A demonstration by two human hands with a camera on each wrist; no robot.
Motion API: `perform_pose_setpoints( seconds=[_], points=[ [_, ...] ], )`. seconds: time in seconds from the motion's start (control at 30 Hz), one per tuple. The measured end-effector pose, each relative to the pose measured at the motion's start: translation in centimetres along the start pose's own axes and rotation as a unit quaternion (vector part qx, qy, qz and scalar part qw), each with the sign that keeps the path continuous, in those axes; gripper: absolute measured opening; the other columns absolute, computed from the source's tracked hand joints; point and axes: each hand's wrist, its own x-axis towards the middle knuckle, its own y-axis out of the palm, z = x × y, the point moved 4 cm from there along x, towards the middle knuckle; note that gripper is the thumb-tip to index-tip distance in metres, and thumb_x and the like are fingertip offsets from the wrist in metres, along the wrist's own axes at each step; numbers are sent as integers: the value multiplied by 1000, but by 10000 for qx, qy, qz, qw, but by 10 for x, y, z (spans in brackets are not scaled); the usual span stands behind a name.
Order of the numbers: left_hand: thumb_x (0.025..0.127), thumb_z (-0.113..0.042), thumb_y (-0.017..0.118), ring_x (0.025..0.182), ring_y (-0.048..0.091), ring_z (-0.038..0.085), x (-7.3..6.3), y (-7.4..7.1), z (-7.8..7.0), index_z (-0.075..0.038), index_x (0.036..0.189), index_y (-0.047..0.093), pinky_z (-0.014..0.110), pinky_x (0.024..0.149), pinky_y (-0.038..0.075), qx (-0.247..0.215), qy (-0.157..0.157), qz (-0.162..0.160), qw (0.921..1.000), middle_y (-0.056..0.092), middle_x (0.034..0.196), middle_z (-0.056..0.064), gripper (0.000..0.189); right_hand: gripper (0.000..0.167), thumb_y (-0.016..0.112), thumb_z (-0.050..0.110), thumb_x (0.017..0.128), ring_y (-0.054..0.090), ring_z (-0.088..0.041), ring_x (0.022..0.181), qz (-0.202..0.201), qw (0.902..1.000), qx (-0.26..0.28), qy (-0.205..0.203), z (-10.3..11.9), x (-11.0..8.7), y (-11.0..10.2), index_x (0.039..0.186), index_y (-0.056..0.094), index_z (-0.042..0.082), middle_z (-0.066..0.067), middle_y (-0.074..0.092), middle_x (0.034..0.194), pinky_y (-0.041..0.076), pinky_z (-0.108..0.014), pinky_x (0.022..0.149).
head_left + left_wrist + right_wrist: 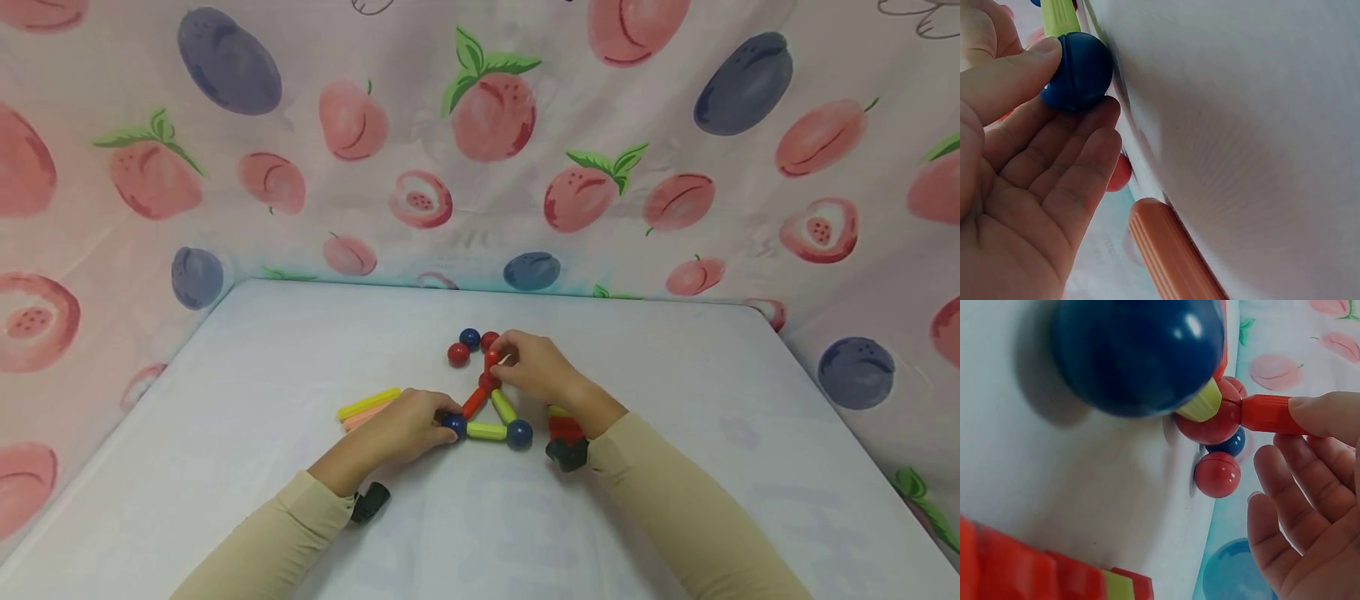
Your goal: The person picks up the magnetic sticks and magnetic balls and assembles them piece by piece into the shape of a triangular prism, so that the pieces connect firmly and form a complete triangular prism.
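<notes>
A flat triangle of rods and balls lies on the white table. A red rod point(475, 403) and two yellow-green rods point(487, 431) form its sides. Thumb and fingers of my left hand point(408, 425) grip the blue ball point(1079, 72) at its left corner. Another blue ball point(519, 434) makes the right corner, and a red ball point(1216, 422) the far one. From that red ball a second red rod point(1266, 414) stands upright, its end touching the ball. My right hand point(542, 367) pinches this rod near its top.
Just behind the triangle sit two loose red balls point(458, 355) and a blue ball point(469, 338). Yellow and orange rods point(369, 404) lie left, partly behind my left hand. Red and yellow-green rods point(564, 425) lie right, under my right wrist. A fruit-print cloth point(420, 100) hangs behind the table.
</notes>
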Motion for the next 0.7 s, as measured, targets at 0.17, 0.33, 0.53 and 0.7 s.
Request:
perform_pose_setpoints(
  seconds=[0.17, 0.33, 0.53, 0.7],
  points=[
    [90, -16, 77, 91, 58, 17, 0, 0, 0, -7, 122, 71, 36, 90, 53, 27, 1, -3, 10000, 69, 108, 3, 34, 25, 70, 13, 94, 61, -20, 100, 13, 9999, -34, 134, -1, 2, 1, 117, 63, 10, -3, 67, 107, 55, -31, 84],
    [90, -15, 77, 91, 58, 17, 0, 0, 0, -7, 122, 71, 37, 90, 53, 41, 5, -14, 10000, 69, 108, 3, 34, 31, 70, 17, 95, 62, -20, 104, 61, 9995, -178, 240, -5, -3, -2, 124, 63, 10, -3, 67, 112, 55, -32, 86],
    [89, -15, 77, 91, 58, 17, -1, 1, 1, -7, 123, 70, 36, 89, 53, -10, -2, 16, 10000, 68, 110, 4, 35, 39, 71, 18, 94, 61, -23, 106, 119, 9987, -368, 324, -23, -22, -19, 129, 61, 8, -5, 66, 116, 57, -33, 81],
    [88, -14, 78, 90, 58, 17, -1, 1, 2, -7, 123, 70, 34, 86, 54, -51, -27, 33, 10000, 68, 108, 3, 36, 37, 71, 19, 93, 61, -24, 105, 174, 9973, -523, 495, -45, -34, -30, 127, 62, 7, -5, 66, 113, 57, -34, 82]
  ],
)
